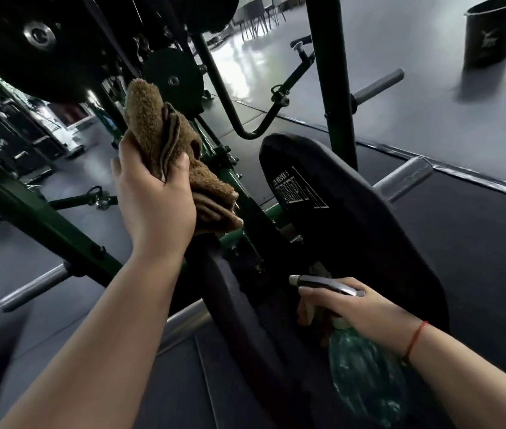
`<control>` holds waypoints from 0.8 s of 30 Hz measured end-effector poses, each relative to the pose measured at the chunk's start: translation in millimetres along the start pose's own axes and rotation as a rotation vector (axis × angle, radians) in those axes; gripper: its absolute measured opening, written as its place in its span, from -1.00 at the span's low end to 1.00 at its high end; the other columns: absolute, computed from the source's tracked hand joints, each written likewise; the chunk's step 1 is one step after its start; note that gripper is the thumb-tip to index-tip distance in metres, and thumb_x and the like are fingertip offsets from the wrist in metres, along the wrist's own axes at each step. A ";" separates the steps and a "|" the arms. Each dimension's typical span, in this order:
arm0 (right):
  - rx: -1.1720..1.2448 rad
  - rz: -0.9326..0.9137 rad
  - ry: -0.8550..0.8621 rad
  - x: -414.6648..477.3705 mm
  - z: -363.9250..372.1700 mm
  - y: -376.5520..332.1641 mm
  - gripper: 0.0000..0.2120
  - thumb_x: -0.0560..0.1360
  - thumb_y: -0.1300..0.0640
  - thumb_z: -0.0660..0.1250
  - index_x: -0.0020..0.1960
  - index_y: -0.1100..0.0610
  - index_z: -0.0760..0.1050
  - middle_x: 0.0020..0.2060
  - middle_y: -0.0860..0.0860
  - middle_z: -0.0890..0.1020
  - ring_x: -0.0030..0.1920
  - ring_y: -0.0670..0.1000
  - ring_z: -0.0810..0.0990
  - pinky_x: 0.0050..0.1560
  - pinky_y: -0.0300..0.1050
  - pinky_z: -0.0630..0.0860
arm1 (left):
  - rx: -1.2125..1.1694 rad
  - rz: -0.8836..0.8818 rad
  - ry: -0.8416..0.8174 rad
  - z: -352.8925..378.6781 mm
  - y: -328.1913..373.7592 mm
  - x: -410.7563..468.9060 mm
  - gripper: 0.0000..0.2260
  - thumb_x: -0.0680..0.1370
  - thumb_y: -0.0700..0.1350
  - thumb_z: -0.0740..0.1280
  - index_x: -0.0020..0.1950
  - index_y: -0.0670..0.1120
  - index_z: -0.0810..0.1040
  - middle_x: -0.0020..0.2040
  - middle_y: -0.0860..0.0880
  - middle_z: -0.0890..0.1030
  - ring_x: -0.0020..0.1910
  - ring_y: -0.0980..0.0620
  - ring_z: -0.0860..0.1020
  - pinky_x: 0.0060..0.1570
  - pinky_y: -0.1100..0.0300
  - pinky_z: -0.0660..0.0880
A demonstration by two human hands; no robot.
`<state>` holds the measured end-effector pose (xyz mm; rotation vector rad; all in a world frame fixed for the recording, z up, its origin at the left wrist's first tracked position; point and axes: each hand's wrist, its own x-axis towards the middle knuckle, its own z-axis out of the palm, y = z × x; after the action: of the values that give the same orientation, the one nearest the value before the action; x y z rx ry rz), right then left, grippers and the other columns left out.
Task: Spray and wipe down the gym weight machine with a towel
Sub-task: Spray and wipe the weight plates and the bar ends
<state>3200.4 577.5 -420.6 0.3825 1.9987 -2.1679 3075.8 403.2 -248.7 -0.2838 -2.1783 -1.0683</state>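
**Two risks: snagging and knocks**

Left hand [155,199] is curled round a bunched brown terry towel [165,144], held up just in front of the dark green steel tubes of the weight machine [38,212]. Right hand [353,308] grips a translucent green spray bottle [366,366] with a grey trigger head, low beside the black padded backrest [353,212]. Hanging towel folds could snag on the machine's bolts and pins, and knuckles may knock tube edges. Gaps between tubes look narrow; open grey floor [431,103] lies to the right.

Dim, wide-angle warp; glare on floor [239,61].
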 end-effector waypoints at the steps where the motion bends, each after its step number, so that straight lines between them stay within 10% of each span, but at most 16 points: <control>1: -0.010 0.002 -0.008 -1.9 -0.3 2.4 -0.52 0.23 -0.41 0.49 -0.04 -0.09 0.69 0.01 -0.12 0.66 -0.04 -0.13 0.65 0.01 -0.19 0.60 | 0.027 0.012 -0.001 1.1 0.5 -1.6 -0.56 0.60 -0.03 0.38 0.45 -0.07 0.42 0.32 0.00 0.50 0.21 0.09 0.49 -0.01 0.55 0.33; 5: -0.055 -0.056 -0.113 -1.1 0.3 13.0 -0.86 0.40 -0.31 0.47 -0.17 -0.28 0.71 -0.19 0.04 0.70 -0.12 0.01 0.64 0.05 -0.01 0.55 | 0.071 0.031 0.004 0.8 4.8 -6.0 -0.57 0.61 -0.07 0.37 0.46 -0.09 0.41 0.28 0.04 0.48 0.14 0.17 0.44 -0.12 0.72 0.25; 10: 0.031 -0.008 -0.258 -1.5 -2.2 19.0 -0.84 0.45 -0.11 0.43 0.01 -0.18 0.71 0.00 -0.03 0.74 0.03 -0.10 0.69 -0.09 -0.40 0.45 | 0.125 0.037 0.016 0.8 7.0 -7.5 -0.58 0.61 -0.05 0.37 0.45 -0.08 0.42 0.30 0.00 0.50 0.17 0.16 0.45 -0.10 0.69 0.28; 14: 0.055 0.016 -0.392 -3.6 -18.2 27.4 -0.81 0.55 0.04 0.38 0.11 -0.08 0.70 -0.23 -0.08 0.72 -0.17 -0.20 0.66 -0.24 -0.40 0.44 | 0.158 0.027 0.022 3.3 10.3 -7.3 -0.57 0.60 -0.05 0.38 0.45 -0.08 0.43 0.30 0.00 0.52 0.19 0.13 0.48 -0.09 0.69 0.27; 19: -0.050 0.133 -0.486 -6.2 -23.4 56.3 -0.81 0.45 -0.17 0.46 0.06 -0.27 0.68 -0.07 -0.19 0.73 0.01 -0.21 0.67 0.12 -0.13 0.58 | 0.194 0.024 0.034 3.7 9.7 -7.4 -0.56 0.58 -0.02 0.38 0.43 -0.08 0.44 0.30 0.00 0.55 0.22 0.10 0.52 0.08 0.50 0.37; 24: -0.008 0.180 -0.351 -6.6 -25.6 89.3 -0.40 0.25 -0.28 0.49 0.20 0.01 0.67 0.17 -0.01 0.68 0.16 -0.10 0.64 0.25 -0.11 0.55 | 0.315 0.041 0.036 5.6 14.7 -10.9 -0.54 0.60 -0.01 0.35 0.48 -0.06 0.40 0.35 -0.01 0.51 0.25 0.11 0.46 0.18 0.29 0.34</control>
<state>3234.9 594.7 -505.3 0.1587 1.7118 -1.9585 3088.0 417.9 -249.3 -0.1631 -2.2569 -0.6883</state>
